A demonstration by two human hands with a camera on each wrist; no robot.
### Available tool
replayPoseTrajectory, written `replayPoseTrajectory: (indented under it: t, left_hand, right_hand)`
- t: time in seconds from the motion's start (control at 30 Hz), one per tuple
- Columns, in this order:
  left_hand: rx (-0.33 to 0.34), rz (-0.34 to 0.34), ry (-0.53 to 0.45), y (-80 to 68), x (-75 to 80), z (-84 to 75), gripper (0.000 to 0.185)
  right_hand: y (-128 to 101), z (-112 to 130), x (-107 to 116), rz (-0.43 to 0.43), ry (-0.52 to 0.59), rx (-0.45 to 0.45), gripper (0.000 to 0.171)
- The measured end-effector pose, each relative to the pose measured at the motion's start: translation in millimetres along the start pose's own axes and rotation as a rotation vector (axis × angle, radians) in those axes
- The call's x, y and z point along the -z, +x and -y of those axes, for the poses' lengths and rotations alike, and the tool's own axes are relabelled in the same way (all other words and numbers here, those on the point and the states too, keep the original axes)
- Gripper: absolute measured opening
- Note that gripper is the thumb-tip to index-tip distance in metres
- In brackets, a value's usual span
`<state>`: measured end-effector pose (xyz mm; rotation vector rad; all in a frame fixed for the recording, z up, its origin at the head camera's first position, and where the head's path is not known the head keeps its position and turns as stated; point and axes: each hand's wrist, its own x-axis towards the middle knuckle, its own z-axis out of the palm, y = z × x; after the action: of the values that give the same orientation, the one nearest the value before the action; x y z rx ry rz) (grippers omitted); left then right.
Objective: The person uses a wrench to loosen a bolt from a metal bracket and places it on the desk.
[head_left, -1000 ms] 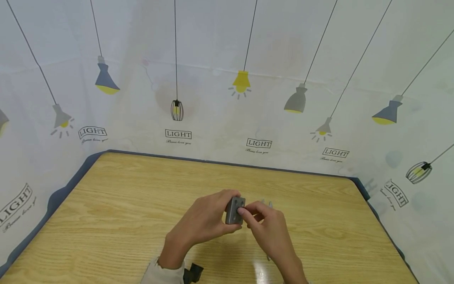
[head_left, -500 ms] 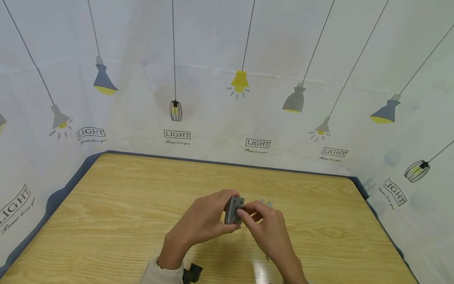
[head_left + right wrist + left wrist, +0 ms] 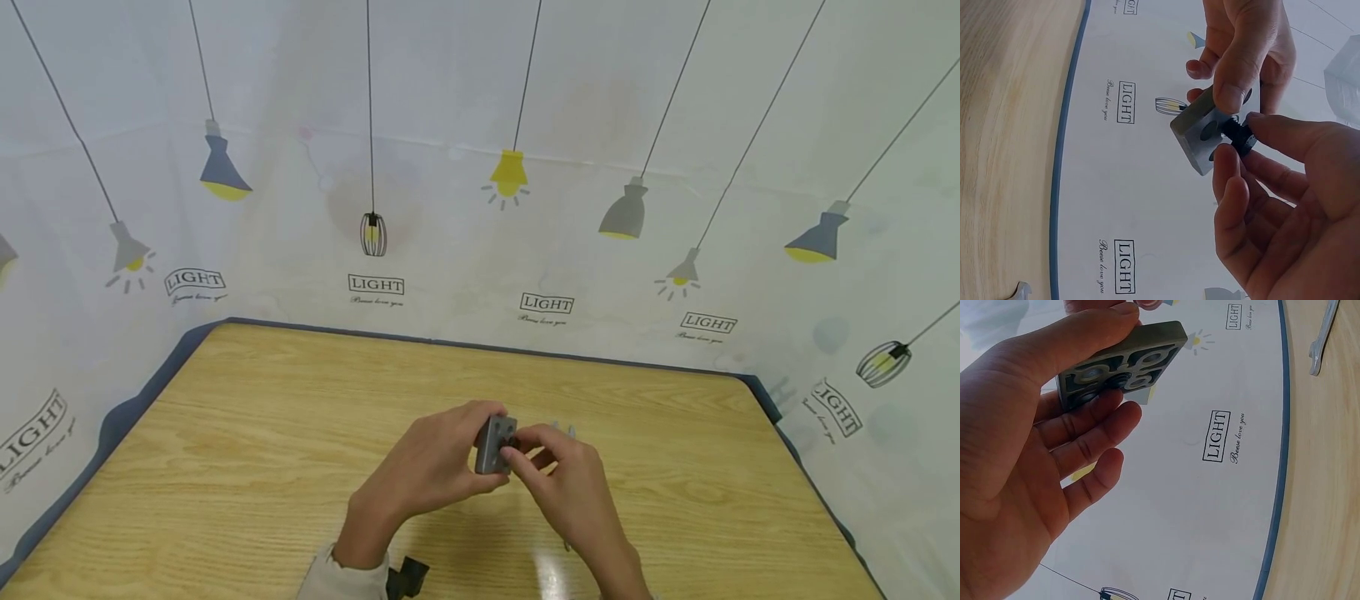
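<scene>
- I see the left hand (image 3: 427, 467) gripping the grey block (image 3: 493, 445) above the wooden table (image 3: 247, 433), thumb on top, fingers beneath
- Right hand (image 3: 1285, 187) pinches a black bolt (image 3: 1239, 133) at one of the block's holes; threading step, I judge
- Next calls for twisting it straight; a metal tool (image 3: 1324, 334) lies on the table nearby

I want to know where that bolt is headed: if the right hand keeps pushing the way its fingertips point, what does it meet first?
The grey block. The right hand pinches a small black bolt at one of the block's holes, and the left hand holds the block from behind. How deep the bolt already sits is unclear.
</scene>
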<state>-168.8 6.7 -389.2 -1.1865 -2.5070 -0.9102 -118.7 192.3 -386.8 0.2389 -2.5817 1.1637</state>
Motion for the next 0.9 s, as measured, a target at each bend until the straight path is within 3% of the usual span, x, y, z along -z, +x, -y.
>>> replayPoseTrajectory:
  t: [0.9]
  left_hand:
    - [0.011,0.002,-0.003,0.4,0.0,0.2,0.058]
  right_hand:
    - [-1.7,2.0,0.6,-0.014,-0.024,0.044,0.02]
